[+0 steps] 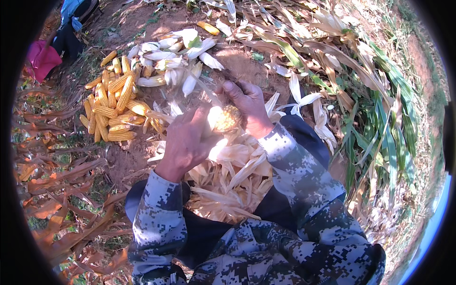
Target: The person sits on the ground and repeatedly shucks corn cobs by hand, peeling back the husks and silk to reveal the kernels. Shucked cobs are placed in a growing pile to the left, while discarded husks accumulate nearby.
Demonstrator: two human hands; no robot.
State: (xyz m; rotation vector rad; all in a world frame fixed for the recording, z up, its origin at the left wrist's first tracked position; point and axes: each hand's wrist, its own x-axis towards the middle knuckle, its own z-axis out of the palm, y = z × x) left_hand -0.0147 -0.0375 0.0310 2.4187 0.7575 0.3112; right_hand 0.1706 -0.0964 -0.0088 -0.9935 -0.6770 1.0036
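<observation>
A partly husked corn cob [228, 118] is between my two hands, its yellow kernels bare on one side and pale, sunlit husk on the other. My left hand [186, 140] is closed around the husk-covered side. On the far right of the cob, my right hand [248, 107] is closed with thumb and fingers pressed together beside dry husk and silk; exactly what it pinches is hard to make out. Beneath both hands, between my knees, lies a heap of stripped husks [228, 192].
Bare yellow cobs [111, 107] are piled at the left, with unhusked ears [166, 61] beyond them. One loose cob [208, 28] lies farther off. Cut stalks and leaves [380, 109] cover the right side. Another person's dark clothing [66, 42] and something pink [42, 59] show at upper left.
</observation>
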